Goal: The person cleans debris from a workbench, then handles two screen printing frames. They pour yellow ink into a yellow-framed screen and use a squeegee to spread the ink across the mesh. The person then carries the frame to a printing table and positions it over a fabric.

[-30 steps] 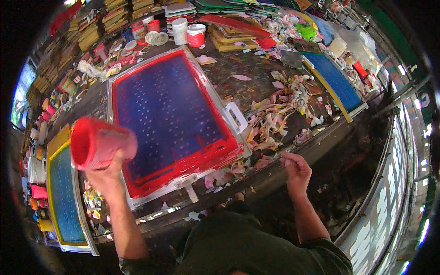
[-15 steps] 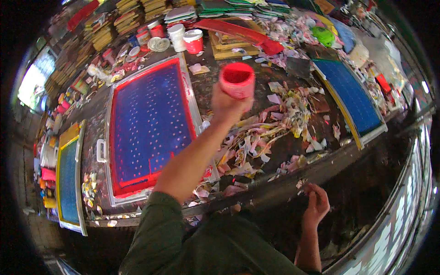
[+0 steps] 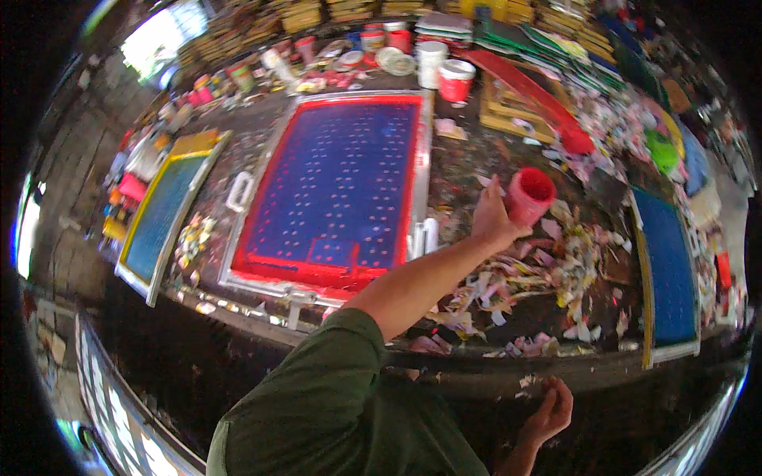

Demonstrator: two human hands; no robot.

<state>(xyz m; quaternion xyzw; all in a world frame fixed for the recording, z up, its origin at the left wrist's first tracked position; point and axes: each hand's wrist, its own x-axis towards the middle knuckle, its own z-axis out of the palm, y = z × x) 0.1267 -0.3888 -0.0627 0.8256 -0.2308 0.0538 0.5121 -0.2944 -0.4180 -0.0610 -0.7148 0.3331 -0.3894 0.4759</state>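
My left hand (image 3: 496,214) is reached across the worktable, fingers curled beside and around a red plastic jar (image 3: 532,194) with red contents, over the table near scraps of stained paper (image 3: 563,278). Left of it lies a framed blue screen (image 3: 333,186) with dotted pattern and red-smeared border. My right hand (image 3: 556,408) is low by the front edge (image 3: 468,361), fingers curled; what they hold, if anything, is too small to make out.
Smaller blue screens flank it at left (image 3: 159,230) and right (image 3: 671,270). White and red buckets (image 3: 456,83), yellowish board stacks (image 3: 357,9), a long red piece (image 3: 516,87) and green sheets (image 3: 540,55) crowd the back.
My left hand has carried the red jar rightward across the screen to the scrap-strewn area. The view has turned and shifted. My right hand stays low, fingers curled.
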